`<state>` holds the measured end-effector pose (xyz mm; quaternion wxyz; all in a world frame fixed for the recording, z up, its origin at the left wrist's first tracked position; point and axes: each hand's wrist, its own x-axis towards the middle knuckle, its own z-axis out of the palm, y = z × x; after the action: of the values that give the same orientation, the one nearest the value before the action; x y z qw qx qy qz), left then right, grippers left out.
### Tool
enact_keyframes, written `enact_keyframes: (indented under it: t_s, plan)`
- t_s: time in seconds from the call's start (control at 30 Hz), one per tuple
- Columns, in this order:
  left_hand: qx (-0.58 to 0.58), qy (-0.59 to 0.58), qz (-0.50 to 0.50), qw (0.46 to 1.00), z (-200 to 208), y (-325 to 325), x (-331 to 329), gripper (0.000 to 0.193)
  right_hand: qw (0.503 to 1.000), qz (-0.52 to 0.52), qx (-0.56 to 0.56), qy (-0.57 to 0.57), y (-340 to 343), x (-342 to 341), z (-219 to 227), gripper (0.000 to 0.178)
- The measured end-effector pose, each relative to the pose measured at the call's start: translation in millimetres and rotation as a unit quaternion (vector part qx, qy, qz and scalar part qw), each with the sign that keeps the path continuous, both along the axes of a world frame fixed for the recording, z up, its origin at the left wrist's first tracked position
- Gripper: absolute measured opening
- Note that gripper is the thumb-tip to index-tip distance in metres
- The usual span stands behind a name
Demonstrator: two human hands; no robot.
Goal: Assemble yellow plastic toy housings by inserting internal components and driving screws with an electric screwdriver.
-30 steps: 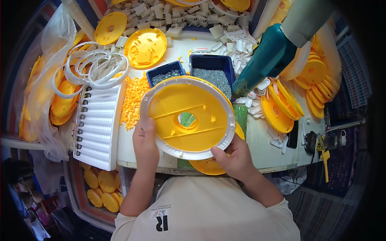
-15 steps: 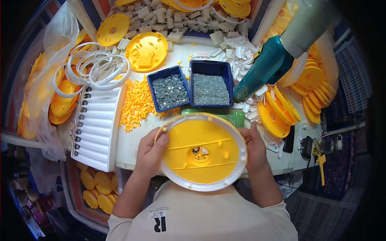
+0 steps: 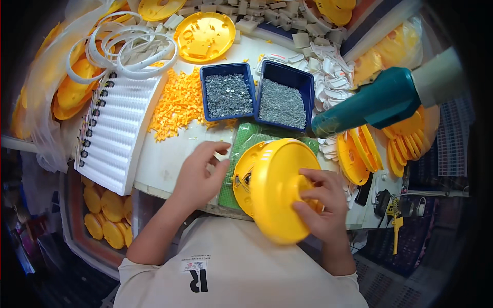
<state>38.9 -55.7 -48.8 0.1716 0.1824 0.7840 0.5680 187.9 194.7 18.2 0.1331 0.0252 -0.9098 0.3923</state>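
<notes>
From the head view I see my right hand (image 3: 319, 205) clamped on a round yellow plastic housing (image 3: 275, 190), fingers curled over its domed back and the thumb underneath — a firm grip. The housing is tilted on edge just above the near rim of the white worktable (image 3: 159, 164), over a green mat (image 3: 246, 138). My left hand (image 3: 200, 177) is loose and half open beside it, fingertips near the housing's left rim, holding nothing that I can see. Behind the mat sit two dark blue rectangular trays of small grey metal screws (image 3: 228, 92) — side by side. A heap of small orange plastic pieces (image 3: 177, 105) lies left of them, then a white ribbed rack (image 3: 115, 136). A teal power tool (image 3: 375, 105) hangs at right.
</notes>
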Motion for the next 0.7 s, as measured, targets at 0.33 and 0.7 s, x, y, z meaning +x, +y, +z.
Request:
enact_keyframes:
  t_s: [0.33,0.7]
  plan:
    - [0.018,-0.125,-0.029,0.992,-30.8,-1.5,25.1,0.014,0.993,-0.097,0.068,-0.007,-2.2,-1.6,-28.2,0.037]
    - [-0.034,-0.126,-0.039,0.991,-14.8,-1.6,20.5,0.012,0.993,-0.112,0.026,-0.003,8.4,3.3,-30.4,0.035]
